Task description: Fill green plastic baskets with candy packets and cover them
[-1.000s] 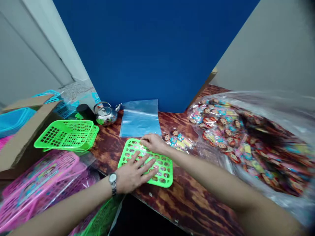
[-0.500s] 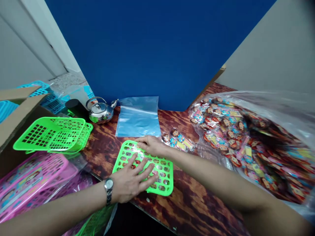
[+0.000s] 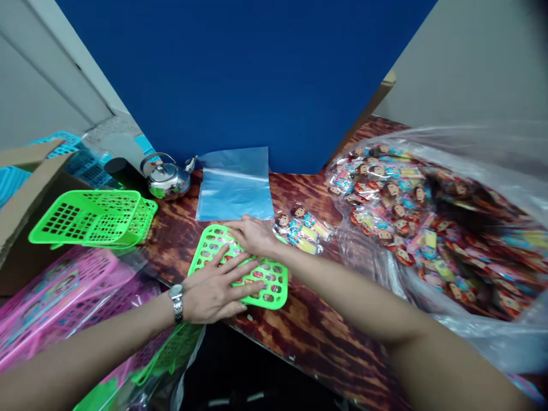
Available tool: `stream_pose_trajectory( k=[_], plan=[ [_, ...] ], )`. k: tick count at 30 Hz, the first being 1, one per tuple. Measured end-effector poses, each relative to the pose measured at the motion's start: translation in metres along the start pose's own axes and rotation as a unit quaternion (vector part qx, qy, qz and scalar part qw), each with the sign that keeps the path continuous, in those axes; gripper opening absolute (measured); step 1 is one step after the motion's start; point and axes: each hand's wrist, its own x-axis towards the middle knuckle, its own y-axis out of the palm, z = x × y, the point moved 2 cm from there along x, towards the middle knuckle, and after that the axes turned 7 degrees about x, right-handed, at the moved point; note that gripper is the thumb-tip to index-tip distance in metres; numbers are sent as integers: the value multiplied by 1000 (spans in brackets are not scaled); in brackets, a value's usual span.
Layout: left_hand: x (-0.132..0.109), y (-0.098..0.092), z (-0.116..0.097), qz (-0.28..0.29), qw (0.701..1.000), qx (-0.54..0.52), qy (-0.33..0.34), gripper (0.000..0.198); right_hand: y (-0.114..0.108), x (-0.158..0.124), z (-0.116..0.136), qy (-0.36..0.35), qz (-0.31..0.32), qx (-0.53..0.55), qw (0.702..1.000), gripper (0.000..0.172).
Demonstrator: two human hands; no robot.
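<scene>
A bright green plastic basket (image 3: 274,285) with oval holes lies on the table, and coloured pieces show through the holes. My left hand (image 3: 216,288), a wristwatch (image 3: 176,302) on its wrist, rests flat on this basket with the fingers spread. At the basket's far edge, my right hand (image 3: 252,235) has its fingers bent around the rim; its fingertips are partly hidden. Two wrapped dolls (image 3: 306,228) in clear packets lie just beyond my right wrist. Behind the basket is a stack of clear plastic bags (image 3: 233,191).
On the right, a large clear bag (image 3: 372,274) bulges with packaged dolls. To the left stand another green basket (image 3: 94,220), wrapped pink baskets (image 3: 55,302), a cardboard box (image 3: 43,200) and a shiny kettle (image 3: 166,180). A blue panel (image 3: 257,74) rises behind the table (image 3: 308,337).
The view has shifted, so everything sits slightly higher in the picture. Both hands stay on the green basket, with my left hand a little nearer its left side.
</scene>
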Motion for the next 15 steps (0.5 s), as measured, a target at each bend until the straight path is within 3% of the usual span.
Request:
stream_pose_trajectory(
  k=[7, 15],
  plan=[
    [0, -3, 9, -71, 987, -100, -104, 59, -4, 7, -4, -11, 15, 97, 995, 31],
    [2, 0, 13, -98, 974, -3, -203, 101, -2, 14, -21, 50, 39, 290, 955, 30]
  ],
)
